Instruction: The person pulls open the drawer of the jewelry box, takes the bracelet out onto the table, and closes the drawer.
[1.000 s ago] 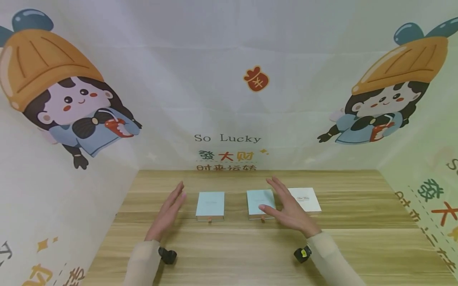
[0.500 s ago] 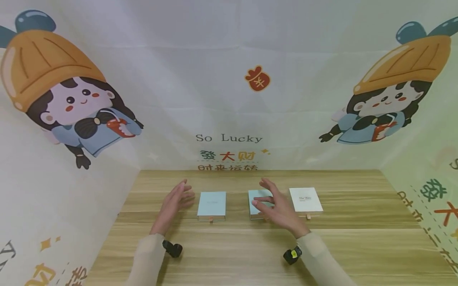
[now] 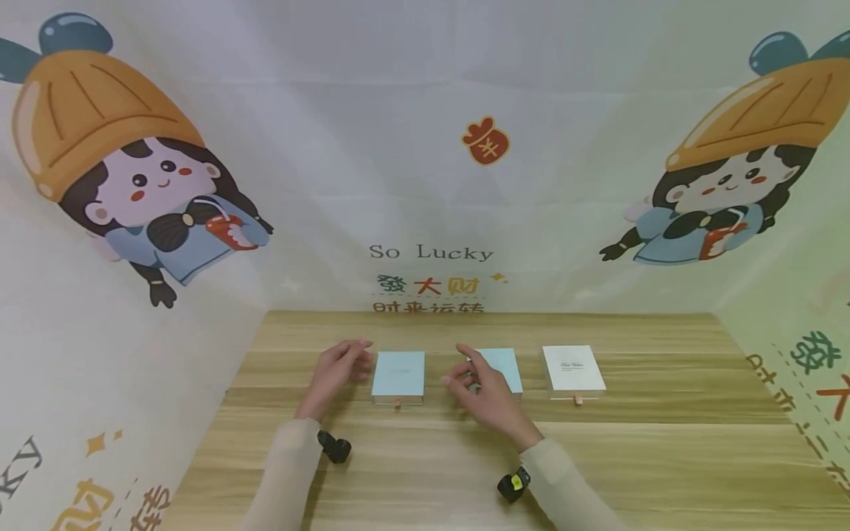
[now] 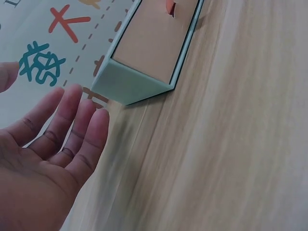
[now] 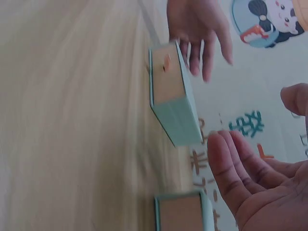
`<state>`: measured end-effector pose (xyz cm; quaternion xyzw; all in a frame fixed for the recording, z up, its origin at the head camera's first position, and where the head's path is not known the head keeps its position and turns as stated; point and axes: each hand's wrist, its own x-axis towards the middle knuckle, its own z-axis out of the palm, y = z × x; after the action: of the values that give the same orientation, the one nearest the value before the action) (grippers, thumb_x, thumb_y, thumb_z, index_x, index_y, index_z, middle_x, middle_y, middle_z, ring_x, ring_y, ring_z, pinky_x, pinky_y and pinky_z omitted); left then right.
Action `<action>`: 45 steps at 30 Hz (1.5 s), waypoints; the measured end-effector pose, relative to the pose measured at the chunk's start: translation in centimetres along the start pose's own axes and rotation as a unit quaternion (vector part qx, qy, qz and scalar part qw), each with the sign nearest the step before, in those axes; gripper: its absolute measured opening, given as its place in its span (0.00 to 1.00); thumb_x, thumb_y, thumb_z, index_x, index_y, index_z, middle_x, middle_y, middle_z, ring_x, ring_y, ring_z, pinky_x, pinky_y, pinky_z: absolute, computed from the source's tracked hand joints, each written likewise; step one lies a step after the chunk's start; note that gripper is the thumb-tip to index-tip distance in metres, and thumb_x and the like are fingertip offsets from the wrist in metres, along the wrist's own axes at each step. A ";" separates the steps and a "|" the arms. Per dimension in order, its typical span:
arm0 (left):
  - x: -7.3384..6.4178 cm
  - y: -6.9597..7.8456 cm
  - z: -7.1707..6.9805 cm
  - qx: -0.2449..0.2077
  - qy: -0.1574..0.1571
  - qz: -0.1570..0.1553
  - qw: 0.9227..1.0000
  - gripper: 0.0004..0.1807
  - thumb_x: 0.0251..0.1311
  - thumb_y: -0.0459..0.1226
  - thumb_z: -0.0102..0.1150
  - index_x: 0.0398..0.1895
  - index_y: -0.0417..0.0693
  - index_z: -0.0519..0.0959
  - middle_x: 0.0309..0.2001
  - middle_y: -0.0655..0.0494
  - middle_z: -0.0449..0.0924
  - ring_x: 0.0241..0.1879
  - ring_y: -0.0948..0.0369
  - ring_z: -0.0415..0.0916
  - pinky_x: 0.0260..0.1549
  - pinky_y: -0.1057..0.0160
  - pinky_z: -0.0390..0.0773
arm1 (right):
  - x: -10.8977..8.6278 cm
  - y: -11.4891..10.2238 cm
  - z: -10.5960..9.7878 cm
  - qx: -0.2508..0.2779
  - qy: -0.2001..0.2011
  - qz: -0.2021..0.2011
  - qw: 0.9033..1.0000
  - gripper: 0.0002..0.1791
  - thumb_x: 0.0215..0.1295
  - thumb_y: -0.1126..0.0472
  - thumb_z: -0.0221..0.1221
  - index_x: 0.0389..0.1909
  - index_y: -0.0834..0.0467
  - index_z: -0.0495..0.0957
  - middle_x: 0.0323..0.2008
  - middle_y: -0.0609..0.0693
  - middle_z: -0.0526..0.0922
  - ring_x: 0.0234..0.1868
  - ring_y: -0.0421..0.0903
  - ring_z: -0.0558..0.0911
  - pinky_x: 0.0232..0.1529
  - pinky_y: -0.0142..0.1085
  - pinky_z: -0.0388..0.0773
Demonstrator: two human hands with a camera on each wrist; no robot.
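Two cream sleeves (image 3: 282,464), a black wrist camera (image 3: 334,447) on each, lie on my side of the pale blue drawer box (image 3: 398,375), which sits on the wood-grain table (image 3: 425,472) between my hands. Just left of that box, my left hand (image 3: 337,372) holds nothing, its fingers loosely bent. To the box's right, my right hand (image 3: 485,391) is likewise free, fingers relaxed, partly hiding a second pale blue drawer box (image 3: 506,369). Farther right of it stands a white drawer box (image 3: 574,366); behind it rises a printed backdrop (image 3: 332,147).
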<state>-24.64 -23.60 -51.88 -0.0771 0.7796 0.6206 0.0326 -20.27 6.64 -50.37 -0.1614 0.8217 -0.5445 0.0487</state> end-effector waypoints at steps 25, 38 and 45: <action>2.3 -0.3 1.5 0.098 -0.057 0.068 0.991 0.17 0.72 0.41 0.60 0.61 0.49 0.82 0.61 0.50 0.83 0.63 0.51 0.78 0.64 0.51 0.78 | 0.6 0.5 6.8 -0.074 0.076 0.003 0.994 0.38 0.66 0.52 0.65 0.71 0.68 0.66 0.68 0.66 0.73 0.70 0.64 0.72 0.71 0.58 0.70; 2.4 -0.7 1.4 0.124 -0.062 0.044 0.989 0.13 0.74 0.38 0.57 0.54 0.50 0.85 0.60 0.49 0.84 0.65 0.49 0.76 0.67 0.47 0.75 | 1.4 0.8 8.6 -0.003 0.124 0.021 0.992 0.27 0.67 0.62 0.66 0.62 0.71 0.75 0.54 0.66 0.82 0.53 0.58 0.85 0.51 0.42 0.87; 2.4 -1.0 1.4 0.142 -0.049 0.053 0.987 0.12 0.73 0.37 0.57 0.52 0.51 0.87 0.59 0.49 0.84 0.64 0.49 0.77 0.66 0.47 0.76 | 1.7 0.8 9.1 0.016 0.146 0.023 0.989 0.19 0.65 0.66 0.66 0.55 0.70 0.80 0.48 0.63 0.86 0.48 0.54 0.87 0.48 0.37 0.87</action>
<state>-26.92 -22.64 -53.50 -0.0002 0.8604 0.5074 0.0484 -19.68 -1.62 -54.56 -0.0605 0.8146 -0.5742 -0.0562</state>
